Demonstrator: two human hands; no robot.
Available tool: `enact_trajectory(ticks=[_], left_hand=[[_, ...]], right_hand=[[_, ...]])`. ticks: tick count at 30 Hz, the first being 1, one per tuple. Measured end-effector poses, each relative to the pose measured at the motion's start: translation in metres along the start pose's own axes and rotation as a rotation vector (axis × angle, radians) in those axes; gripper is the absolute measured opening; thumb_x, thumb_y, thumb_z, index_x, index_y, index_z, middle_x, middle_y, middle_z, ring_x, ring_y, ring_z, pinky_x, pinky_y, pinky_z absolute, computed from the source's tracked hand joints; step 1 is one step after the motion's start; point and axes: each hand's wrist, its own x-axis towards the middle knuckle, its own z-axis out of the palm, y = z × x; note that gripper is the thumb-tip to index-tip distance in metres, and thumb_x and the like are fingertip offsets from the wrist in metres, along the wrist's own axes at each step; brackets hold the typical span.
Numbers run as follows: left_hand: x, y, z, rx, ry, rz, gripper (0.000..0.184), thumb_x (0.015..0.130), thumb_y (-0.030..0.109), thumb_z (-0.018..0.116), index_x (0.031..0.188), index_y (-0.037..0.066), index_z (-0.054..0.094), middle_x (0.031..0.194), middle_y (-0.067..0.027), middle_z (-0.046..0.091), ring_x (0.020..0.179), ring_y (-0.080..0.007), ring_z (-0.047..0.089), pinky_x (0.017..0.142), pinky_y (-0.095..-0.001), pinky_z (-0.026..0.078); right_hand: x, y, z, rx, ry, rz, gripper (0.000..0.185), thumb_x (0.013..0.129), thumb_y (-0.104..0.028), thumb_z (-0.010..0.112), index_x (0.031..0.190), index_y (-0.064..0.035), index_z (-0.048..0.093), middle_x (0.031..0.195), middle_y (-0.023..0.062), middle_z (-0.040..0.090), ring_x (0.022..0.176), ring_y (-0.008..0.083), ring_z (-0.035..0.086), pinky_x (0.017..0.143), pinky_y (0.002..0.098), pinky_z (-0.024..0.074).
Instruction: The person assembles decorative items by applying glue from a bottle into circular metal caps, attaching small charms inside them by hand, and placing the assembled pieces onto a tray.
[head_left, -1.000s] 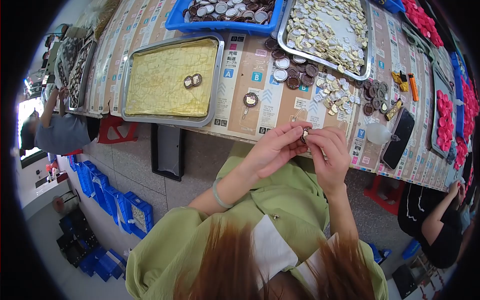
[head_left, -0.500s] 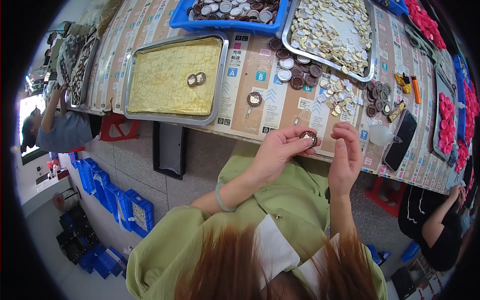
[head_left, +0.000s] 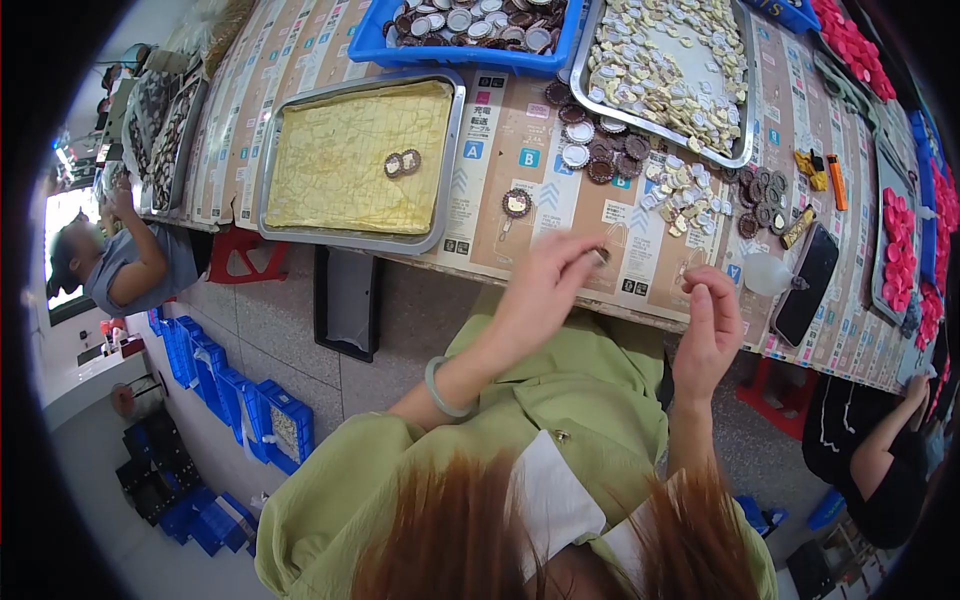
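My left hand (head_left: 548,288), blurred by motion, pinches a small brown bottle cap (head_left: 601,256) above the table's near edge. At its right, my right hand (head_left: 710,335) is raised with thumb and fingertips curled together; whether anything sits between them is hidden. One brown cap with a cream piece (head_left: 516,203) in it lies on the table beyond my left hand. Two more filled caps (head_left: 401,163) rest side by side on the yellow-lined metal tray (head_left: 452,150). Ahead lie loose brown caps (head_left: 602,168) and a pile of small cream and white pieces (head_left: 688,195).
A blue bin (head_left: 470,58) of caps and a metal tray (head_left: 748,120) of cream pieces stand farther back. On the right are a white squeeze bottle (head_left: 766,274), a phone (head_left: 806,284) and an orange cutter (head_left: 836,182). Other people sit at the left and right.
My left hand has moved slightly up and left with the cap, away from my right hand. My right hand has shifted a little right and down, its fingers drawing closer together.
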Motion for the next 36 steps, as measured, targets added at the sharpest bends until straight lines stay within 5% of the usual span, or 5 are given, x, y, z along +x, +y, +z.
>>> enact_trajectory(ticks=[2,13,19,24,36], left_hand=[[0.005,0.008,-0.017,0.923,0.276,0.423,0.021,0.08,0.011,0.053,0.1,0.004,0.056,0.086,-0.0094,0.054,0.072,-0.024,0.056,0.064,-0.0333,0.044],[0.077,0.028,-0.021,1.215,0.465,0.763,0.021,0.073,0.01,0.059,0.093,0.003,0.056,0.09,-0.0109,0.057,0.076,-0.0259,0.055,0.071,-0.0341,0.042],[0.08,0.028,-0.033,1.016,0.549,0.861,0.017,0.076,0.006,0.054,0.092,0.001,0.057,0.084,-0.0098,0.055,0.072,-0.0243,0.054,0.066,-0.0324,0.043],[0.035,0.031,0.002,0.105,0.186,0.32,0.022,0.082,0.003,0.049,0.104,0.001,0.053,0.082,-0.0009,0.055,0.073,-0.0055,0.051,0.065,-0.0174,0.041],[0.0,-0.001,0.017,-0.552,-0.301,-0.105,0.031,0.088,0.012,0.043,0.117,0.002,0.043,0.103,-0.008,0.054,0.081,-0.0108,0.054,0.074,-0.0232,0.045]], right_hand=[[-0.002,0.004,-0.013,-0.106,0.053,-0.049,0.012,0.082,0.0,0.047,0.092,0.0026,0.052,0.094,0.0066,0.05,0.089,0.0131,0.046,0.082,0.0238,0.0352],[0.024,0.027,-0.062,-0.422,0.463,-0.145,0.057,0.073,0.001,0.06,0.121,-0.0009,0.028,0.119,0.0096,0.035,0.108,0.016,0.037,0.087,0.0302,0.0332],[0.032,0.036,-0.073,-0.178,0.373,0.034,0.036,0.079,-0.003,0.057,0.111,0.0027,0.043,0.098,0.0096,0.054,0.09,0.0161,0.052,0.08,0.0262,0.0404],[0.012,0.002,-0.034,0.01,0.286,-0.012,0.033,0.081,-0.007,0.052,0.11,0.0045,0.042,0.1,0.0132,0.056,0.092,0.0185,0.054,0.083,0.0275,0.0405],[-0.004,-0.036,0.004,0.493,-0.151,0.308,0.047,0.08,-0.009,0.049,0.121,0.0055,0.03,0.107,0.021,0.051,0.097,0.0256,0.054,0.083,0.0327,0.0423]])
